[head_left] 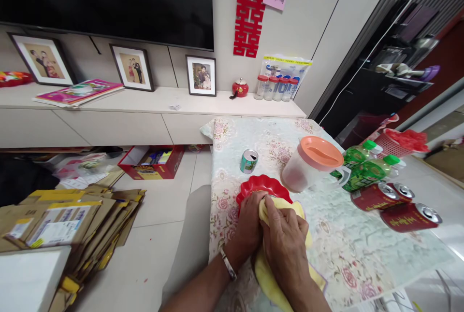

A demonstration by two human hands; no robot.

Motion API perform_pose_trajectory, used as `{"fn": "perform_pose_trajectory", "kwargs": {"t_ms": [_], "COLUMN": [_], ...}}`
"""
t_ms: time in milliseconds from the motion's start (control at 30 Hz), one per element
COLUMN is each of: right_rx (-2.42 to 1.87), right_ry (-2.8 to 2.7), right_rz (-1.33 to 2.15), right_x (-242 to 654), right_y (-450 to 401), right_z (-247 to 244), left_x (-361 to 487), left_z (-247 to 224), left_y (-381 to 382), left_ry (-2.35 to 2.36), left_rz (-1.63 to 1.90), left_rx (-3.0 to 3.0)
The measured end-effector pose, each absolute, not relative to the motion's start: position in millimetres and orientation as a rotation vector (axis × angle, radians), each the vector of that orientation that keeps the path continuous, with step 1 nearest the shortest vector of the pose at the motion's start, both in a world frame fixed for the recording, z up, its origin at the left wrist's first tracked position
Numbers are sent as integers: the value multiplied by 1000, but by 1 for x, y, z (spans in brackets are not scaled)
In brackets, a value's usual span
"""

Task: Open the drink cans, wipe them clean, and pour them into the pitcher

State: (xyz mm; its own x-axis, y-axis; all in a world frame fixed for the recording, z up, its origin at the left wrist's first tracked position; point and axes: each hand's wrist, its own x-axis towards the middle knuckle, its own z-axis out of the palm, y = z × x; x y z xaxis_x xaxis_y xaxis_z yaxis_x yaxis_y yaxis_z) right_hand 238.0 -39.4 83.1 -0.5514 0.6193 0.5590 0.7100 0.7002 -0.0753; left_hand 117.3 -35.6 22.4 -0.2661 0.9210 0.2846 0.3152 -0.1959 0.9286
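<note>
My right hand (284, 239) is closed on a yellow cloth (273, 283), with a fold of it pinched under the thumb and fingers. The rest of the cloth hangs below and to the right of that hand. Pressed against it, my left hand (250, 220) curls its fingers inward, and what they grip is hidden. A bracelet circles the left wrist. Both hands are over the near part of a red scalloped plate (264, 182), covering much of it. Just beyond the plate stands a small green can (249, 161), its top opened.
On the flowered tablecloth (340, 259), a pitcher with an orange lid (321, 152) stands right of the plate. Green bottles (377, 172) and red cans (411, 217) lie farther right. Flattened cardboard (105, 230) is stacked on the floor at left. A TV cabinet (145, 104) runs behind.
</note>
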Motion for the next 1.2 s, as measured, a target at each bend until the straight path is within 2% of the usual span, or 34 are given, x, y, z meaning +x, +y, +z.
{"fn": "perform_pose_trajectory", "kwargs": {"t_ms": [333,700,1033,1200], "right_rx": [-802,-627,-694,-892], "right_ry": [-2382,-2504,-2309,-1977], "right_rz": [-175,-232,120,561], "right_x": [283,299,281,280], "right_y": [-28,7,-16,-22], "right_z": [80,97,94,86], "left_x": [117,117,116,116], "left_z": [32,36,31,31], "left_y": [-31,-28,-29,-30], "left_ry": [1600,1605,1573,1580], "left_rz": [1353,1330,1339,1340], "left_rx": [1574,1502,1511,1496]}}
